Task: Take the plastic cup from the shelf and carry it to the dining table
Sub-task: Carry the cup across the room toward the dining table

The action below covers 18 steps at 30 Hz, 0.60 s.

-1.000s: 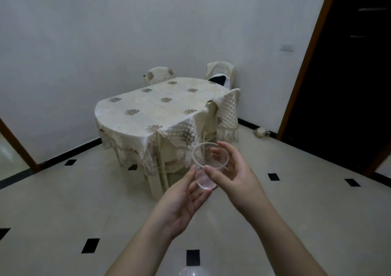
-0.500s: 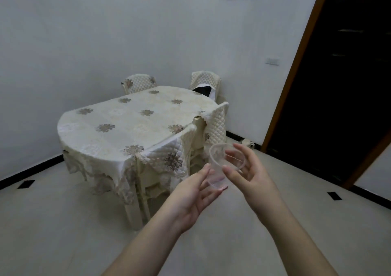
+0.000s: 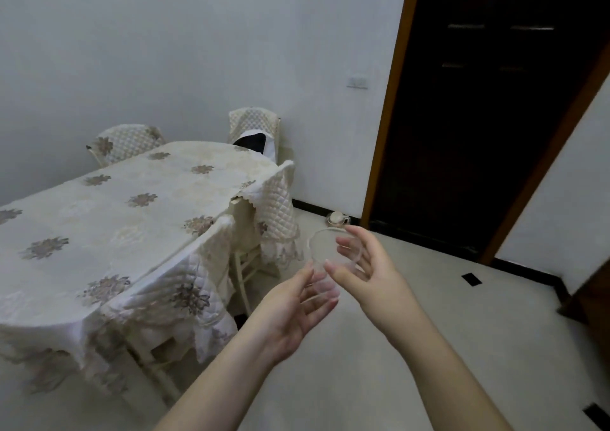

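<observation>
Room: white walls, pale tiled floor [image 3: 412, 348] with small black inset tiles, dark doorway with brown wooden frame [image 3: 389, 107] at right. Oval dining surface [image 3: 109, 219] at left, covered by a cream tablecloth with brown flower motifs; nothing seen resting on its visible top. Four chairs with cream quilted covers stand around it: two on the near side [image 3: 198, 285], pushed in against the cloth, and two on the far side [image 3: 127, 142] (one of these has a dark item on its seat, not identifiable). Small pale object [image 3: 336, 217] on the floor by the door frame, too small to tell. Both bare forearms reach forward over the floor, just right of the surface. Right hand [image 3: 369, 265]: thumb and curled fingers closed loosely around the clear, round plastic cup [image 3: 330, 259], rim tilted toward the camera. Left hand [image 3: 290, 305]: palm up, fingers spread, fingertips touching the cup's base from below. Cup held in the air between the hands, beside the nearest chair, not on the surface.
</observation>
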Motion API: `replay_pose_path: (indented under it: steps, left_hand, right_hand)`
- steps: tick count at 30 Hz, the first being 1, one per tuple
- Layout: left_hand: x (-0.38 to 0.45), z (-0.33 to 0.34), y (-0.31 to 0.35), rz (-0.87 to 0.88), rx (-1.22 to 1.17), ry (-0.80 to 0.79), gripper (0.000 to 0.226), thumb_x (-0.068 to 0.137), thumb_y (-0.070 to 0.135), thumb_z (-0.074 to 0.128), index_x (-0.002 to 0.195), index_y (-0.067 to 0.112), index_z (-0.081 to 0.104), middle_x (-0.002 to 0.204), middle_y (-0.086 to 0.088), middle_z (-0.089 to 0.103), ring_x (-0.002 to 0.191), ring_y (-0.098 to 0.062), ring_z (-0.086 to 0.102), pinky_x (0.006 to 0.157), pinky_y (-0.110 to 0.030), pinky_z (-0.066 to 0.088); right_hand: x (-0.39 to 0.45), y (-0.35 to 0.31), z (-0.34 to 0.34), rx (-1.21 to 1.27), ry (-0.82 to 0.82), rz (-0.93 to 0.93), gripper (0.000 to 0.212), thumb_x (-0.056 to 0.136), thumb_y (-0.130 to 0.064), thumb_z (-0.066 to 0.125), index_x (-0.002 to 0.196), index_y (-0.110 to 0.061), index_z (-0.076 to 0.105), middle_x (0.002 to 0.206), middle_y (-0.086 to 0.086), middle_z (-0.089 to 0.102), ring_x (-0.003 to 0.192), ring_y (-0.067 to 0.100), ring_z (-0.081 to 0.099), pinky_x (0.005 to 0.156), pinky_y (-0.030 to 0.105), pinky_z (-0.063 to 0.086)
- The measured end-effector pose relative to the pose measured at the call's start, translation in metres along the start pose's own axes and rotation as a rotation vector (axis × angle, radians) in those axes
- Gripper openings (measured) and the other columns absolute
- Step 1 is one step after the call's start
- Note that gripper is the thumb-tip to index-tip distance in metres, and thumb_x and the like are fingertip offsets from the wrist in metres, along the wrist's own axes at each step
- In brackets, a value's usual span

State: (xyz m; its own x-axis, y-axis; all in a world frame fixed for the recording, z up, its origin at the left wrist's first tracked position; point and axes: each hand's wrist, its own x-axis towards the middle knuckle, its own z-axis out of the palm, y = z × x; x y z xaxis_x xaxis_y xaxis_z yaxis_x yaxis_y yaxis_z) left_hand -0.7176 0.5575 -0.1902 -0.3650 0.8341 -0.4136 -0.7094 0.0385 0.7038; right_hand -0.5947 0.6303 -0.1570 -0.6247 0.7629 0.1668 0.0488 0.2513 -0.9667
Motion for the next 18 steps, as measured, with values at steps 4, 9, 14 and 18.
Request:
replay_pose_path:
  steps: [4, 9, 14, 18]
  left_hand:
    - [0.057, 0.049, -0.001, -0.018, 0.042, -0.018, 0.033, 0.096, 0.029, 0.058, 0.106, -0.002, 0.066, 0.093, -0.017, 0.069, 0.078, -0.022, 0.074, 0.068, -0.029, 0.061]
    - [0.115, 0.103, 0.000, -0.036, 0.072, -0.012, 0.040, 0.095, 0.031, 0.060, 0.113, -0.005, 0.064, 0.105, -0.021, 0.068, 0.089, -0.026, 0.073, 0.071, -0.030, 0.061]
    - [0.158, 0.133, 0.002, -0.030, 0.080, 0.001, 0.034, 0.096, 0.029, 0.059, 0.105, -0.002, 0.070, 0.102, -0.019, 0.067, 0.092, -0.026, 0.069, 0.080, -0.032, 0.061]
    - [0.198, 0.150, 0.007, -0.046, 0.040, -0.027, 0.030, 0.095, 0.026, 0.059, 0.096, 0.001, 0.075, 0.094, -0.016, 0.069, 0.094, -0.025, 0.066, 0.085, -0.033, 0.059]
  right_hand:
    - [0.051, 0.014, -0.055, -0.004, 0.014, 0.031, 0.065, 0.081, -0.037, 0.074, 0.138, -0.037, 0.041, 0.130, -0.019, 0.055, 0.121, -0.006, 0.050, 0.106, 0.035, 0.043]
    - [0.106, 0.028, -0.117, 0.009, 0.001, 0.052, 0.061, 0.082, -0.034, 0.074, 0.135, -0.037, 0.043, 0.129, -0.017, 0.056, 0.121, -0.006, 0.050, 0.108, 0.033, 0.040]
    - [0.146, 0.045, -0.146, 0.005, 0.008, 0.056, 0.062, 0.081, -0.038, 0.073, 0.135, -0.041, 0.041, 0.130, -0.020, 0.055, 0.122, -0.007, 0.048, 0.108, 0.031, 0.039]
    - [0.183, 0.058, -0.161, -0.030, -0.001, 0.045, 0.064, 0.081, -0.039, 0.074, 0.135, -0.042, 0.039, 0.132, -0.020, 0.052, 0.125, -0.007, 0.045, 0.108, 0.024, 0.035]
